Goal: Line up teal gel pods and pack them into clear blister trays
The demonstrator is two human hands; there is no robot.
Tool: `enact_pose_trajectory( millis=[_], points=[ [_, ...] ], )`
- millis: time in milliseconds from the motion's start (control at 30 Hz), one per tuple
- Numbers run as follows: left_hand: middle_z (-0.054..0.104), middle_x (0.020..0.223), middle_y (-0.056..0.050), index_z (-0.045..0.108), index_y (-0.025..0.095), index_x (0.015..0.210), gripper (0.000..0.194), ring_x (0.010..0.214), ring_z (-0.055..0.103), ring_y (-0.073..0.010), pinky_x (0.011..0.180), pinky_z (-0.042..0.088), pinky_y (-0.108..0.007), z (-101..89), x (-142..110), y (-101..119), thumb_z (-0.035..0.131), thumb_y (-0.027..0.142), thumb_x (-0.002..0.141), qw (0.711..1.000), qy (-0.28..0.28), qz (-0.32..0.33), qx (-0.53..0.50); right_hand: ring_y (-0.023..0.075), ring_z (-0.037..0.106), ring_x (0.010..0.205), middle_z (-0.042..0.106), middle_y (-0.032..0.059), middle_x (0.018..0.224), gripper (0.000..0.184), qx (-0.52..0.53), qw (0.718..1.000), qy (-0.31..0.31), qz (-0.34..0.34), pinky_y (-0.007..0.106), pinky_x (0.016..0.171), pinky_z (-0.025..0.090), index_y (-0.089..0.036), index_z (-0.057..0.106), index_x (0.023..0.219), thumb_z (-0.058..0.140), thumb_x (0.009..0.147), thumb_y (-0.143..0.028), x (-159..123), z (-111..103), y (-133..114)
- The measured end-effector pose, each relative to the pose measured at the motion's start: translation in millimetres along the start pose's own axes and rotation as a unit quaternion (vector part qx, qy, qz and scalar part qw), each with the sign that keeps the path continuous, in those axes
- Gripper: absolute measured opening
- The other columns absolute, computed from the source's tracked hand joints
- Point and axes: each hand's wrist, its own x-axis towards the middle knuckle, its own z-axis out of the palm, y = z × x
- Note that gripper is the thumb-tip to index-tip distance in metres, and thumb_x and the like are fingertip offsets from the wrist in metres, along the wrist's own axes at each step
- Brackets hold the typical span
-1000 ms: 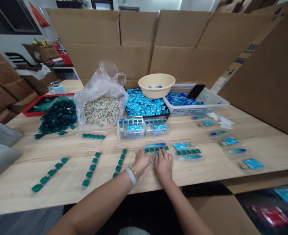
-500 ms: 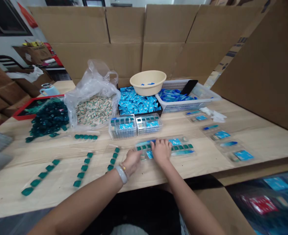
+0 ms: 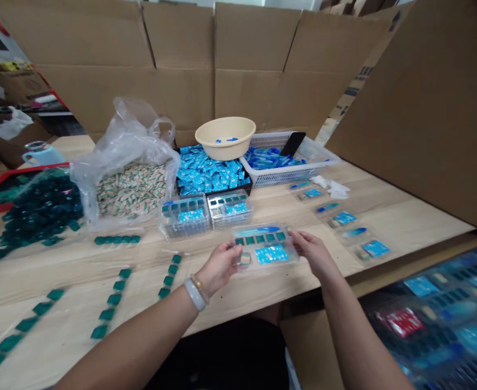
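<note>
Both hands grip a clear plastic tray [image 3: 263, 247] just above the wooden table [image 3: 262, 281]. My left hand [image 3: 220, 268], with a white bangle and a thin gold bracelet on its wrist, holds the tray's left edge. My right hand [image 3: 313, 254] holds its right edge. The tray shows a row of dark green pods, a blue printed card and a long blue item. Two rows of green pods [image 3: 171, 276] [image 3: 110, 306] lie on plastic strips near my left wrist.
Stacked clear trays [image 3: 184, 216] stand beyond my hands. Behind them are a clear bag of sachets [image 3: 130, 189], a black tray of blue sachets [image 3: 209, 170], a beige basin [image 3: 224, 136], a white basket [image 3: 282, 168] and a green pod heap [image 3: 39, 214]. Cardboard walls surround the table.
The two clear tray pieces lying side by side have become one piece, now lifted off the table between my hands. My view has swung to the left.
</note>
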Motion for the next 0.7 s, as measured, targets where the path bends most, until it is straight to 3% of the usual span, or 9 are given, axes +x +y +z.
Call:
enact_pose_trajectory(
  millis=[67,133,267,367,467,567,700],
  points=[
    [0.053,0.066,0.002,0.048,0.015,0.076,0.013,0.059,0.058,-0.0107,0.060,0.048,-0.026,3.0,4.5,-7.9,0.059,0.015,0.070,1.000,0.000,-0.013,0.003,0.0224,0.057,0.073,0.064,0.0105,0.078,0.042,-0.062,0.993,0.101,0.009,0.031,0.060,0.042,-0.013,0.062,0.087,0.049,0.068,-0.048,10.9,-24.5,16.1],
    [0.055,0.069,0.001,0.049,0.015,0.077,0.013,0.060,0.058,-0.0108,0.060,0.047,-0.026,3.4,8.6,-14.8,0.059,0.015,0.069,1.000,0.001,-0.014,-0.001,0.0260,0.055,0.087,0.064,0.0125,0.087,0.037,-0.119,0.981,0.153,0.002,0.034,0.071,0.041,-0.013,0.063,0.084,0.052,0.066,-0.043,21.7,-36.6,30.5],
    [0.056,0.071,-0.001,0.051,0.015,0.078,0.013,0.062,0.057,-0.0110,0.060,0.046,-0.025,17.9,31.4,-26.9,0.059,0.019,0.068,1.000,-0.013,0.018,-0.002,0.0227,0.058,0.082,0.065,0.0094,0.085,0.038,-0.100,0.990,0.096,0.002,0.031,0.067,0.044,-0.015,0.064,0.083,0.045,0.070,-0.046,40.1,-32.5,43.4],
    [0.055,0.069,-0.002,0.052,0.015,0.074,0.010,0.063,0.056,-0.0124,0.061,0.046,-0.026,41.4,62.7,-38.8,0.056,0.022,0.070,0.993,0.056,0.057,0.091,0.0198,0.060,0.071,0.066,0.0080,0.077,0.044,-0.087,0.995,0.045,0.020,0.027,0.058,0.044,-0.015,0.064,0.081,0.039,0.073,-0.051,48.0,-25.2,41.6],
    [0.053,0.067,-0.001,0.052,0.015,0.069,0.012,0.069,0.055,-0.0143,0.063,0.044,-0.026,57.5,89.3,-50.7,0.061,0.019,0.064,0.975,0.129,0.089,0.159,0.0201,0.058,0.069,0.065,0.0066,0.068,0.037,-0.105,0.994,0.000,0.030,0.025,0.056,0.041,-0.015,0.064,0.072,0.051,0.066,-0.049,52.5,-22.4,39.9],
    [0.054,0.073,-0.002,0.054,0.016,0.072,0.018,0.079,0.053,-0.0152,0.068,0.042,-0.024,58.5,99.3,-56.5,0.065,0.015,0.058,0.964,0.149,0.113,0.187,0.0196,0.057,0.066,0.062,0.0050,0.061,0.033,-0.113,0.993,-0.005,0.033,0.025,0.055,0.040,-0.015,0.063,0.065,0.057,0.061,-0.047,54.7,-20.6,41.6],
    [0.058,0.075,-0.003,0.057,0.015,0.077,0.014,0.074,0.055,-0.0144,0.064,0.042,-0.023,51.6,96.6,-52.1,0.061,0.016,0.064,0.966,0.127,0.108,0.198,0.0176,0.056,0.059,0.059,0.0037,0.054,0.036,-0.106,0.993,-0.019,0.048,0.024,0.050,0.039,-0.015,0.061,0.062,0.055,0.062,-0.050,50.2,-16.8,41.8]
  ],
)
